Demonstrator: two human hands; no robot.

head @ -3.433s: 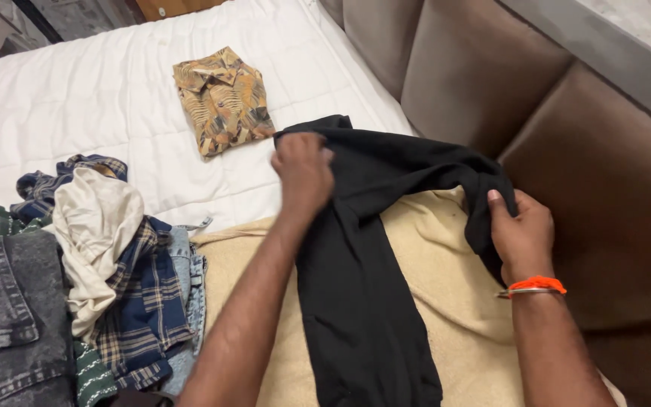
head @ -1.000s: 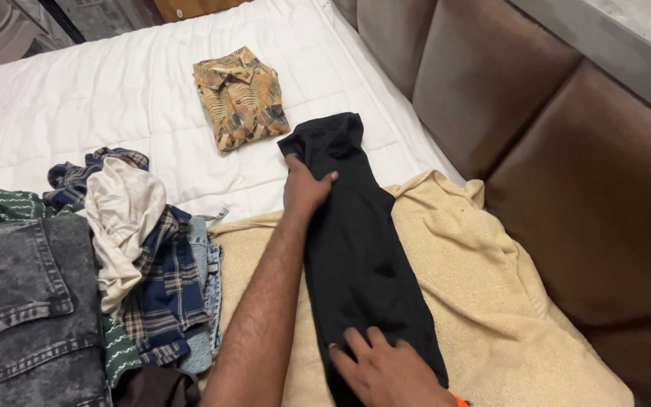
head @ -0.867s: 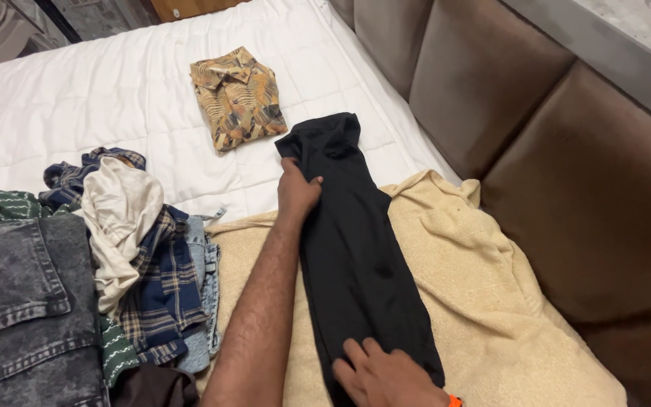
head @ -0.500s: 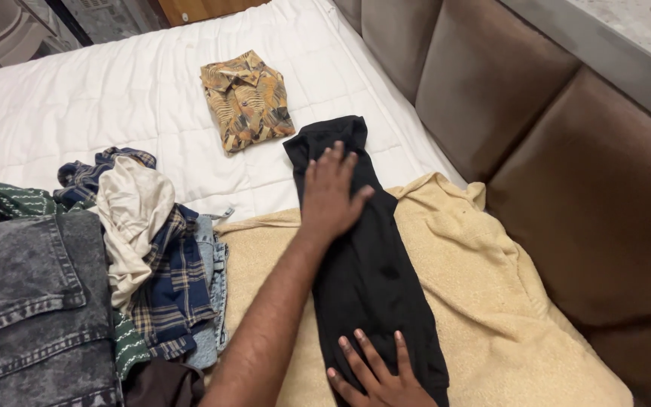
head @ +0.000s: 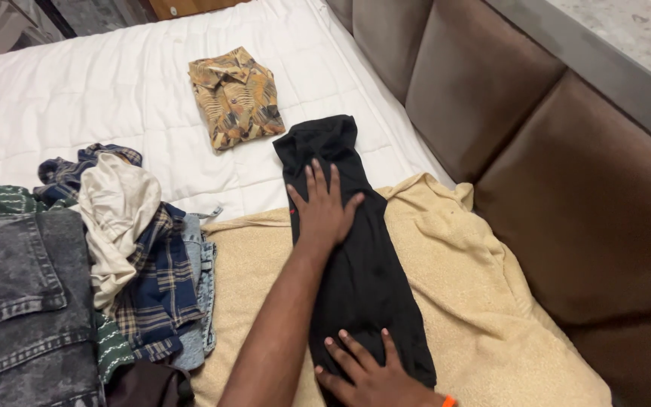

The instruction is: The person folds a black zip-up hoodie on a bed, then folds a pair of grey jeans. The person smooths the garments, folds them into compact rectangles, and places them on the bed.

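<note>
1. The left hand (head: 324, 207) lies flat and open, fingers spread, on the upper part of the black garment (head: 352, 249). Half a second ago it sat in nearly the same place with the fingers reaching a little farther up the cloth. A second ago it was curled at the garment's left edge, so it has moved from the edge onto the middle.
2. The right hand (head: 367, 369) is also open, palm down, pressing the near end of the same garment at the bottom of the view. It has stayed on that end over the last second, and an orange band (head: 448, 401) shows at its wrist.
3. Judged from this, the sleeves seen spread out a few seconds ago have been folded in, and both hands are now smoothing the strip flat.
4. The black garment is a long narrow band, running from near to far, smooth and dark with little creasing. Its far end rests on the white bed (head: 114, 98); the rest lies on a tan blanket (head: 476, 286).
5. Farther off on the bed sits a folded patterned shirt (head: 235, 96), well apart from the garment.
6. To the left lies a heap of unfolded clothes (head: 129, 241), with grey jeans (head: 16, 301) at the near left.
7. A brown padded headboard (head: 566, 188) runs along the right.
</note>
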